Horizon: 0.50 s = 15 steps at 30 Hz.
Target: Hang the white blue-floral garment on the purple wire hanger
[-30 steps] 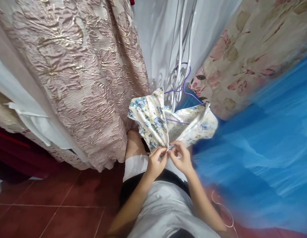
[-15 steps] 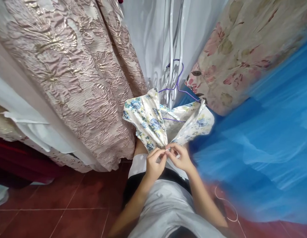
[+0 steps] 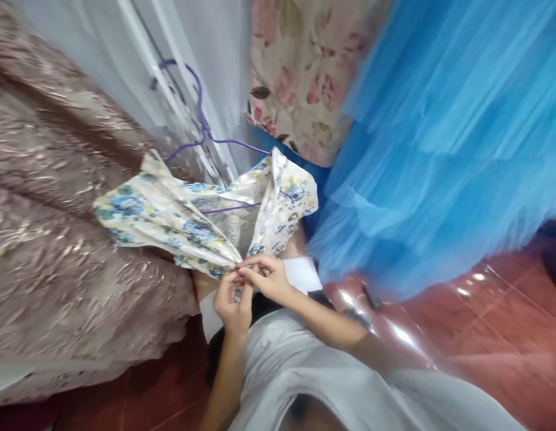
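A white garment with blue and yellow flowers (image 3: 197, 230) hangs over a purple hanger (image 3: 206, 134) in front of me, its V neckline spread. My left hand (image 3: 234, 299) pinches the front edges where the neckline meets, thumb and fingertips together. Right against it, my right hand (image 3: 266, 276) pinches the same spot from the other side. The fingertips cover what lies between them, so any small fastener there is hidden. The lower part of the garment is mostly behind my hands.
Pink brocade cloth (image 3: 57, 239) hangs at the left, white fabric (image 3: 102, 60) behind the hanger. A pink-flowered cloth (image 3: 300, 78) and blue tulle (image 3: 440, 149) hang at the right. Red floor tiles (image 3: 485, 317) show below.
My view has swung to the right, so the garment and both hands appear farther left. More floor shows under the blue tulle. Both hands keep their pinch at the neckline.
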Motion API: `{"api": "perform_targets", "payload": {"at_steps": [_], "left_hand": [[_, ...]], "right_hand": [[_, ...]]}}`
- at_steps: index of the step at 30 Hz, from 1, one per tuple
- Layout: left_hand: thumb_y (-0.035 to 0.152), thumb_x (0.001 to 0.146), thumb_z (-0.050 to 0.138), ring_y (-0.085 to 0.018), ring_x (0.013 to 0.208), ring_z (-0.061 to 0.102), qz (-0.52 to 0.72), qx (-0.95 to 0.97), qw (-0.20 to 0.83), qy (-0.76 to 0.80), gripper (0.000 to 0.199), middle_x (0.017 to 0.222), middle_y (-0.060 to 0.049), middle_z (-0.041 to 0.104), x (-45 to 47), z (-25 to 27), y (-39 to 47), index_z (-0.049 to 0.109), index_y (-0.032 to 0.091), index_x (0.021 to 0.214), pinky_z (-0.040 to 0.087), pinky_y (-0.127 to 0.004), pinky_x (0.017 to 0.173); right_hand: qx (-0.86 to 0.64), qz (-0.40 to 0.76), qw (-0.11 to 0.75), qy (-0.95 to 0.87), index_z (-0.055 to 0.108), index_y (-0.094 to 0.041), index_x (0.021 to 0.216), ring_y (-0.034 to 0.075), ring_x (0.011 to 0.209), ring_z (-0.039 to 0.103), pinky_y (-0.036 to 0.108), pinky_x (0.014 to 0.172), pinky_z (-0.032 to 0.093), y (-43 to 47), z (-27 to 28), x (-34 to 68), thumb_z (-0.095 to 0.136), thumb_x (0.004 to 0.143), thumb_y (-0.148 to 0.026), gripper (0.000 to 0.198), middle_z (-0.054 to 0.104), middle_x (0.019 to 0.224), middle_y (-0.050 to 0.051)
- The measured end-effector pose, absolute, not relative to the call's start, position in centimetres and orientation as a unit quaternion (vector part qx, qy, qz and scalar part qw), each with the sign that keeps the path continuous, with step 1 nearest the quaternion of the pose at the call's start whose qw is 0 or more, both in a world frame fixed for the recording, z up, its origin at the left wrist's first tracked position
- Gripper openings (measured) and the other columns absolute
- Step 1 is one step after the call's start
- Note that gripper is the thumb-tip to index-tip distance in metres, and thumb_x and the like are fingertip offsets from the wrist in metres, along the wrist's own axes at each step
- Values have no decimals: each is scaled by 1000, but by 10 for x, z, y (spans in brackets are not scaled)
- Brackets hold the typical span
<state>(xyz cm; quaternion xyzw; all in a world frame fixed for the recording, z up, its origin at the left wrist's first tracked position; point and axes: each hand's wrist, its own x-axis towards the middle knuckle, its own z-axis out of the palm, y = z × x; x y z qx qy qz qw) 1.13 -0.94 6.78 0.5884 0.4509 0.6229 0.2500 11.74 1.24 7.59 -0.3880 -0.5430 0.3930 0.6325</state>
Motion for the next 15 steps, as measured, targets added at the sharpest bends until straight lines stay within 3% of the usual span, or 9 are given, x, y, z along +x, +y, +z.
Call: {"api": "perform_targets", "payload": {"at_steps": [7, 12, 15], "left_hand": [[26, 79, 72, -14, 64, 64, 635, 568, 234, 469, 17, 75, -2, 66, 18, 67, -1, 66, 14, 89, 53, -24, 58], [20, 79, 72, -14, 66, 65, 648, 567, 246, 445, 12, 76, -1, 66, 10, 63, 6, 68, 13, 89, 54, -24, 59], [20, 80, 71, -15, 68, 67, 639, 569, 271, 441, 11, 77, -1, 66, 0, 63, 11, 67, 14, 88, 56, -26, 60]], "right_hand": [[-435, 297, 620, -582, 72, -14, 105, 10, 47, 46, 23, 49, 42, 8, 66, 112, 53, 101, -50, 41, 53, 54, -4], [-446, 213, 634, -596, 73, -15, 100, 11, 54, 60, 23, 56, 52, 16, 61, 97, 46, 104, -41, 37, 72, 70, 4], [-457, 206, 615, -609, 73, -14, 99, 13, 61, 67, 23, 62, 56, 21, 64, 89, 47, 104, -37, 35, 75, 75, 6]]}}
